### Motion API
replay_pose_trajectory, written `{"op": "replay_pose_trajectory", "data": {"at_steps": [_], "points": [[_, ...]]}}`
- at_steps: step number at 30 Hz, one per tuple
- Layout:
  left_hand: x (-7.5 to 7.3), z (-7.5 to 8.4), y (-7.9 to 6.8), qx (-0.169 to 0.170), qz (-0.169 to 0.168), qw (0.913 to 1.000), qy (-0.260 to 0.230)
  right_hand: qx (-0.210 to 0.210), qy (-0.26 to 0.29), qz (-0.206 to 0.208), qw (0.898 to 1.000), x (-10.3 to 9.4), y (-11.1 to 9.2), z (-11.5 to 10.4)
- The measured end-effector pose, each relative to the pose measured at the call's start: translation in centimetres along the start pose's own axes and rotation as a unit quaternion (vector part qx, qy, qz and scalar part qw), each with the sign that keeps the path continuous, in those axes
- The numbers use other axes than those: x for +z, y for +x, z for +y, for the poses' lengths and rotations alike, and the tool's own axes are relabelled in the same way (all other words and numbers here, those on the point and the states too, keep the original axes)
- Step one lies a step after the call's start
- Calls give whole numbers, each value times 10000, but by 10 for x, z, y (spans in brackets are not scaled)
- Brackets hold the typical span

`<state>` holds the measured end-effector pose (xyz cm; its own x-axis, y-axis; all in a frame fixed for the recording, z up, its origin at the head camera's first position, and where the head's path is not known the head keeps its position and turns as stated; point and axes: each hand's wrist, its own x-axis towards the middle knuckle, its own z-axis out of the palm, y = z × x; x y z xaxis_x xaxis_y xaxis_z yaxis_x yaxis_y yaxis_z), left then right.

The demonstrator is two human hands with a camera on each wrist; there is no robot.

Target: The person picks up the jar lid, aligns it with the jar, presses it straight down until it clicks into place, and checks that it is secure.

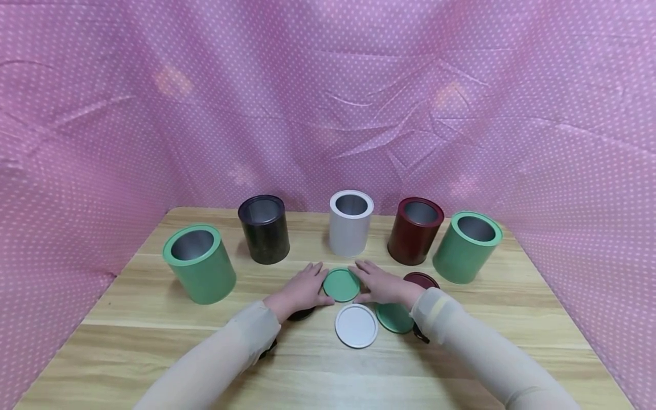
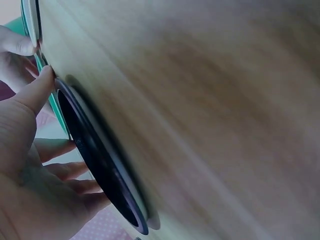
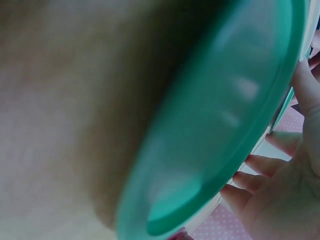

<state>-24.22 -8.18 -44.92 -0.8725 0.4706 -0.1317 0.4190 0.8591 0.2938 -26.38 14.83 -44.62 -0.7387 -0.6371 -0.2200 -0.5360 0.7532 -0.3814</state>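
Note:
A light green round lid point(image 1: 341, 285) lies flat on the table between both hands. On its left side is my left hand point(image 1: 304, 287), fingers spread and fairly straight, fingertips at or beside the rim. My right hand point(image 1: 381, 283) mirrors it on the right side. Whether either hand truly touches the lid is hard to tell. Under the left wrist a black lid point(image 2: 90, 135) is partly covered. A larger green lid point(image 3: 215, 130) lies below the right hand, partly hidden by that forearm in the head view. Nearer the person rests a white lid point(image 1: 356, 326).
A dark red lid point(image 1: 422, 279) sits past the right wrist. Along the back stand topless cans: green point(image 1: 207, 276), black point(image 1: 266, 239), white point(image 1: 349, 234), dark red point(image 1: 411, 239) and another green can point(image 1: 461, 256). Pink dotted cloth point(image 1: 328, 114) surrounds the wooden table point(image 1: 318, 376).

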Motion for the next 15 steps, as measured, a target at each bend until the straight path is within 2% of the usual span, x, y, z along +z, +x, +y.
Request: {"op": "replay_pose_trajectory", "data": {"at_steps": [9,15], "points": [[-6,4,0,-107,-8,9999,74,180,-9,-3,9998,-3,4,-6],[-5,3,3,-122,33,9998,152,42,-63,154,9999,-3,4,-7]]}}
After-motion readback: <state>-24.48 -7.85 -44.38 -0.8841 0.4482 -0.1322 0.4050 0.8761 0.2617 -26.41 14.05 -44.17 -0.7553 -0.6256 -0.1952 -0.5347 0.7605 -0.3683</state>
